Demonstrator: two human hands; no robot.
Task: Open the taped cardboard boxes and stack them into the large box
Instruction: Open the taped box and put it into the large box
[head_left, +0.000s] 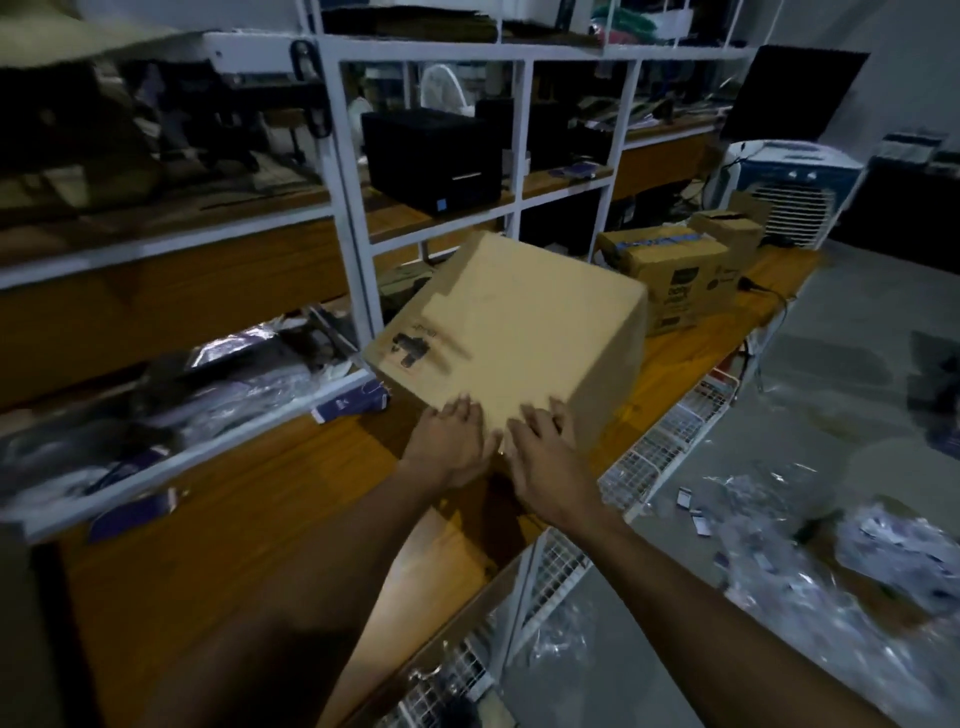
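Here, both hands side by side, nearly touching, on the near lower corner of a plain brown cardboard box (511, 338). Left hand (451, 441) laid flat, fingers straight against the broad upper face. Right hand (540, 448) spread, fingers pressing the same face just beside the corner edge. Box tipped up on the orange wooden tabletop (249, 499), leaning away toward the white metal shelving frame (353, 208). Further right, two smaller brown cardboard boxes (675, 270) upright on the same surface, well apart.

The plain brown cardboard box (511, 332) in front of me sits tilted on my wooden bench (249, 519), a dark smudged mark on its top face. Beyond it stand two smaller boxes, one printed and blue-taped (670, 275), one (727, 228) with flaps raised.
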